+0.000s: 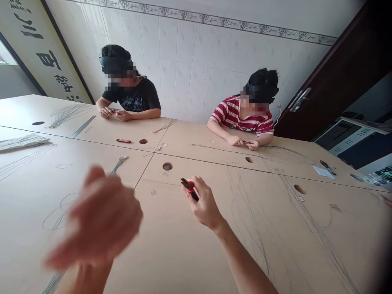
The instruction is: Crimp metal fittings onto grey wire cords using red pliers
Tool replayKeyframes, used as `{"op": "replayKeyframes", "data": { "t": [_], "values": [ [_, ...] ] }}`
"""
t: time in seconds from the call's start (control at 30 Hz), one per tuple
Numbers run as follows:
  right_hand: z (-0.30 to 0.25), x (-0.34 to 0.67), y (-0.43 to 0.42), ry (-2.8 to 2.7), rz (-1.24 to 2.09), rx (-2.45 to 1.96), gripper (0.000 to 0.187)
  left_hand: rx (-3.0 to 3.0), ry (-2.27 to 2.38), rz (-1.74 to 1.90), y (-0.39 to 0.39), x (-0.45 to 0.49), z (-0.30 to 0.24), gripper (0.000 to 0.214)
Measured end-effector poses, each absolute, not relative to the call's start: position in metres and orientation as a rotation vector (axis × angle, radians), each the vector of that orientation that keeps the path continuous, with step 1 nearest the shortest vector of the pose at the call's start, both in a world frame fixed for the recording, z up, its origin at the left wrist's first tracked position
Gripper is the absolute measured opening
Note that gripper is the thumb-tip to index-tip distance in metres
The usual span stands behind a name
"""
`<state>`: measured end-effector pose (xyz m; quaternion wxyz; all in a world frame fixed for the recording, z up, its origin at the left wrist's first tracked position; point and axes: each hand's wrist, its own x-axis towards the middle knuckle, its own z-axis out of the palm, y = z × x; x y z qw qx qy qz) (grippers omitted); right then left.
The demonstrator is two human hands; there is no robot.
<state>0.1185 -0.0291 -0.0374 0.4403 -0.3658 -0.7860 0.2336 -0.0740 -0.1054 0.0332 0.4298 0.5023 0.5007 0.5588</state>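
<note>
The person's right hand [203, 202] has its grip closed around a small pair of pliers [186, 184], held up over the middle of the tabletop [171, 253]. The tool is compact and two-toned: a dark metal head that looks blunt at this angle, bright red around the neck, and a black handle part showing between the fingers and the palm. Its head points up and to the left, away from the wrist; the rest of the handles is hidden by the hand, and whether its jaws are parted is too small to tell. The left hand [104, 220] is raised close to the camera and badly blurred, so one cannot tell whether its grip is wide, narrow or holding something. Beyond it lies a bundle of thin grey wires [119, 164] with pale, knobbly ends, while long loose strands [249, 204] run across the surface near the right forearm.
</note>
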Motion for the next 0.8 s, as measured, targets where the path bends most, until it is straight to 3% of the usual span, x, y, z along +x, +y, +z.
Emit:
{"op": "replayKeyframes", "data": {
  "t": [0.1, 0.13, 0.27, 0.47, 0.8],
  "values": [
    [-0.04, 0.115, -0.037, -1.993, 0.618, -0.89, 0.012, 1.098, 1.039, 1.785, -0.064, -0.085, 0.054, 0.029],
    [-0.039, 0.115, -0.038, -2.0, 0.617, -0.883, 0.013, 1.045, 0.876, 1.894, -0.05, -0.086, 0.055, 0.025],
    [-0.033, 0.119, -0.038, -1.999, 0.577, -0.846, 0.012, 0.993, 0.769, 1.837, -0.01, -0.072, 0.029, 0.036],
    [-0.025, 0.128, -0.032, -1.986, 0.468, -0.887, 0.011, 1.494, 1.057, 1.084, -0.04, -0.039, -0.025, 0.043],
    [-0.031, 0.127, -0.027, -1.959, 0.483, -0.872, 0.015, 1.277, 1.001, 0.774, -0.075, -0.039, -0.018, 0.052]
  ]
}}
